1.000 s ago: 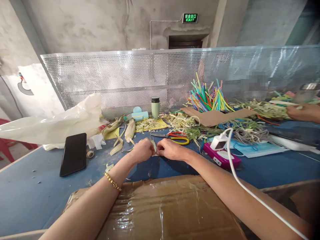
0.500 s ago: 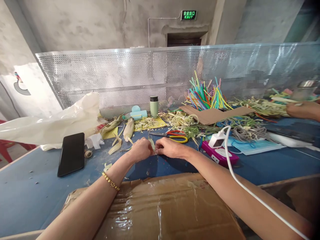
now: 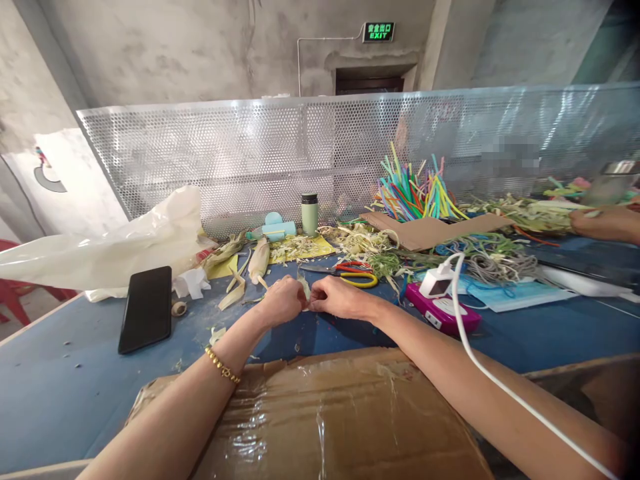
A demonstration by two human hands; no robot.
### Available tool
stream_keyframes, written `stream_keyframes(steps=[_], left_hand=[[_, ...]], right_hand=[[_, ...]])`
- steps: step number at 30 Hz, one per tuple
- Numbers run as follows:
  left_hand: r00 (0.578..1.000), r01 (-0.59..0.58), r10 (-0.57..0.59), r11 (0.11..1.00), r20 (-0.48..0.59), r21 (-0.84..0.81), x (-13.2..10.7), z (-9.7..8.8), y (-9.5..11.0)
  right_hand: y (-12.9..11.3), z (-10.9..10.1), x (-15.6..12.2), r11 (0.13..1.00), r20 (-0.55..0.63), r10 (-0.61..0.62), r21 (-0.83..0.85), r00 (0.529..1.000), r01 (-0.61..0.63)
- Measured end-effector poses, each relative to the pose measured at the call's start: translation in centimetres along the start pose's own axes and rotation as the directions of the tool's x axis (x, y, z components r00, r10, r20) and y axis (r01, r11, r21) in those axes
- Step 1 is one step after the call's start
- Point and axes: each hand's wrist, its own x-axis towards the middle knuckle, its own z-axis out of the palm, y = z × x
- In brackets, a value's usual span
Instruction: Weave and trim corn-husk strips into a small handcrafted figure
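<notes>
From where I stood: big blue table (image 3: 75, 400), then taped cardboard (image 3: 360, 413) on the near side of the left hand (image 3: 283, 300) and right hand (image 3: 337, 298), which almost met. Barely anything had shifted in the last second, so I'd guess same fiddly step. Scissors (image 3: 341, 269) lay just past the right. Smallest, a pale scrap (image 3: 304, 287) between the hands: left looked pinched on it, couldn't tell about right.

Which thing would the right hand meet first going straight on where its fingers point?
The right hand would probably meet the pale scrap first, then the left hand; contact now is possible, depth being unclear.
</notes>
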Motion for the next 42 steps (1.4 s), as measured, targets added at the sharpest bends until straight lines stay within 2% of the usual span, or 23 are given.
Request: stream_keyframes(steps=[5,12,17,21,24,27,30,33,42], left_hand=[[1.0,-0.012,0.012,1.0,0.0,-0.027,-0.1,-0.1,0.0],[0.999,0.032,-0.032,0.999,0.002,-0.013,0.0,-0.2,0.4],[0.999,0.045,-0.045,0.999,0.012,-0.02,0.0,0.1,0.5],[0.997,0.07,-0.07,0.997,-0.024,0.011,0.0,0.6,0.4],[0.995,0.023,-0.02,0.999,-0.102,0.028,-0.3,0.6,0.3],[0.985,-0.074,0.071,0.997,-0.154,-0.013,-0.7,0.1,0.2],[0.989,-0.116,0.109,0.991,-0.105,-0.064,-0.9,0.0,0.1],[0.995,-0.084,0.08,0.995,-0.064,-0.056,-0.9,0.3,0.1],[0.995,-0.062,0.064,0.997,-0.071,0.04,-1.2,0.4,0.9]], right_hand=[[0.4,0.1,0.3,0.999,-0.004,0.009,0.037,1.0,-0.009],[0.3,0.3,0.7,0.995,-0.027,0.079,0.056,0.996,-0.078],[-0.4,-0.1,1.0,0.985,0.031,0.155,0.078,0.987,-0.157],[-0.6,-0.1,1.3,0.984,0.071,0.156,0.077,0.985,-0.161],[-0.5,-0.1,1.3,0.987,0.077,0.128,0.085,0.989,-0.135],[-0.5,0.0,1.2,0.988,0.088,0.116,0.092,0.989,-0.124],[-0.5,0.0,1.2,0.989,0.096,0.124,0.074,0.988,-0.131],[-0.3,0.0,1.4,0.99,0.1,0.116,0.069,0.988,-0.123],[-0.2,0.1,0.9,0.995,0.041,0.096,0.037,0.994,-0.098]])
